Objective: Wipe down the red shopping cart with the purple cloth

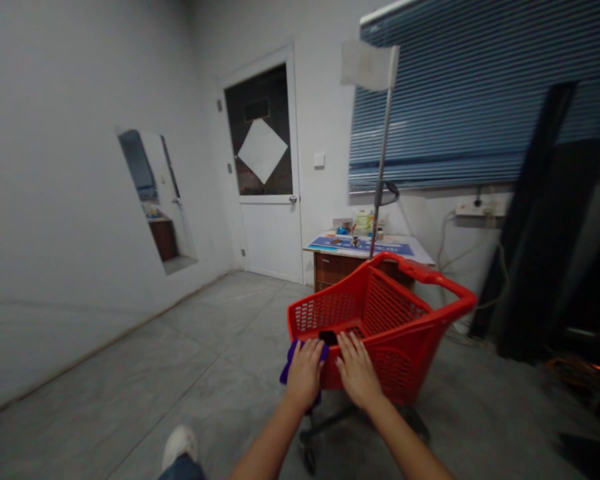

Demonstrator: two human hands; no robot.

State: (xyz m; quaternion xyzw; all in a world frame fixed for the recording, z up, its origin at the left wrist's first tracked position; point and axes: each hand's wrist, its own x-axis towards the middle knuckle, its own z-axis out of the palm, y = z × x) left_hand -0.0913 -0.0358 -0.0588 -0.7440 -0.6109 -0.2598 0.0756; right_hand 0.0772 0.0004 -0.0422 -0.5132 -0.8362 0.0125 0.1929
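A small red plastic shopping cart (395,370) stands right in front of me, its perforated basket on a dark wheeled base. My left hand (306,375) presses a purple cloth (289,363) against the cart's near rim, fingers curled over it. Just beside it, my right hand (357,370) rests at the same rim with its fingers stretched out and nothing visible in them. A small dark object (329,337) shows inside the basket near my fingertips; its kind is unclear. The cart's handle (430,275) is at the far right end, and a pole with a whitish flag (367,65) rises behind it.
Behind the cart is a desk (325,267) with small items on top. A white door (273,233) and a wall mirror (163,213) are to the left. Dark panels (535,267) lean at the right, near cables. My shoe (180,443) is on the grey floor.
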